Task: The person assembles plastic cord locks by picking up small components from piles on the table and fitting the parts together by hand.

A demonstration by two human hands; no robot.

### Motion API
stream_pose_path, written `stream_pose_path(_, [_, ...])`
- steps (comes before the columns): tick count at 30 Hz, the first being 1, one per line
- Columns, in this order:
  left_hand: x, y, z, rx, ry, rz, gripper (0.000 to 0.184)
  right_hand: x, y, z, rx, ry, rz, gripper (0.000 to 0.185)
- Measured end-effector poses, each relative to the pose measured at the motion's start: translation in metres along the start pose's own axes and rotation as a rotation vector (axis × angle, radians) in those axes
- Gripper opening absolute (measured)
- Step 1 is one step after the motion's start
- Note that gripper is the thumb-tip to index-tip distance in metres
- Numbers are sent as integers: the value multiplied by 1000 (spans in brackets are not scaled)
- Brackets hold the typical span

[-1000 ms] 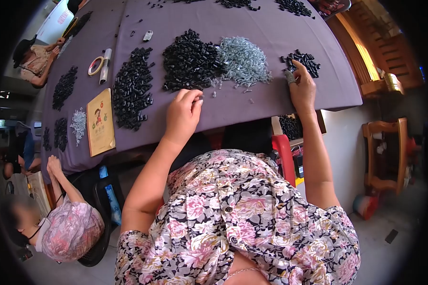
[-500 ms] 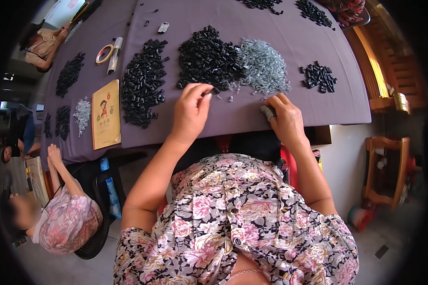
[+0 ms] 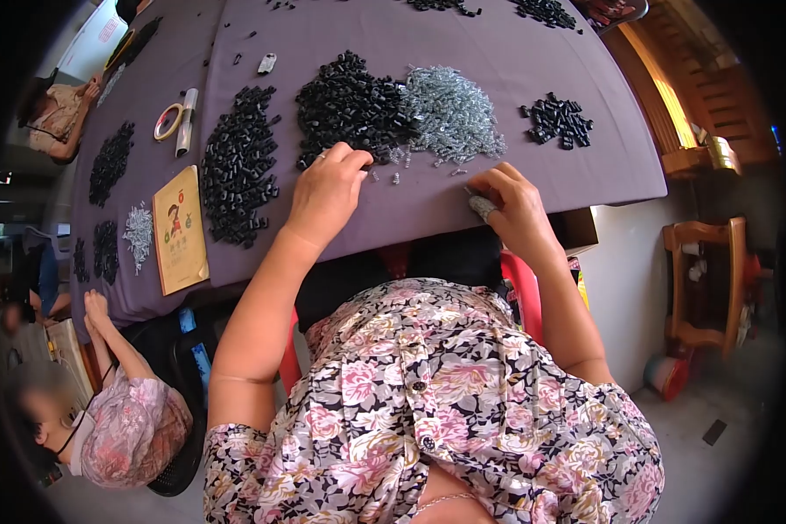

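My left hand (image 3: 327, 188) is at the near edge of the large pile of black pieces (image 3: 349, 109), its thumb and fingers pinched together; what they hold is too small to make out. My right hand (image 3: 511, 205) hovers over the cloth just below the pile of clear pieces (image 3: 452, 113), fingers curled, with a grey wrapping on one finger. Whatever its fingertips hold is hidden. A few clear pieces lie loose between the hands. Farther right sits a smaller pile of black pieces (image 3: 559, 120).
On the left are a long black pile (image 3: 238, 166), a yellow booklet (image 3: 181, 231), a tape roll (image 3: 168, 122) and a clear roll (image 3: 186, 122). One person (image 3: 131, 428) sits at lower left, another (image 3: 57, 113) at upper left. A wooden chair (image 3: 707, 279) stands right.
My right hand has come from the small black pile at the right to below the clear pile. My left hand stays by the large black pile. The camera view has shifted slightly.
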State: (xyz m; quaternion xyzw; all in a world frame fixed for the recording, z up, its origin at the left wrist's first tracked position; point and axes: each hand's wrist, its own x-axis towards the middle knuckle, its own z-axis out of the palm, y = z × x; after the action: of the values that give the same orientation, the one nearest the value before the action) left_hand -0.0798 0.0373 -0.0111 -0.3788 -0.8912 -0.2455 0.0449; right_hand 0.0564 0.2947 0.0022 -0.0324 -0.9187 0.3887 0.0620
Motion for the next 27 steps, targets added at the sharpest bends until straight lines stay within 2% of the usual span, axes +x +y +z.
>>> stream_pose_path(12, [-6, -4, 13, 117, 126, 67, 16, 11, -3, 10, -198, -34, -105, 26])
stream_pose_path(15, [-11, -3, 15, 122, 167, 73, 16, 13, -1, 14, -245, -30, -51, 26])
stream_pose_path(23, [-13, -7, 13, 57, 137, 59, 15, 11, 4, 20, -176, 81, -76, 26])
stream_pose_path(26, [-19, 2, 4, 81, 264, 113, 13, 9, 4, 20, -75, 76, -31, 25])
stream_pose_path(27, [-23, 9, 1, -154, 227, 6, 12, 7, 4, 19, -26, 67, -5, 25])
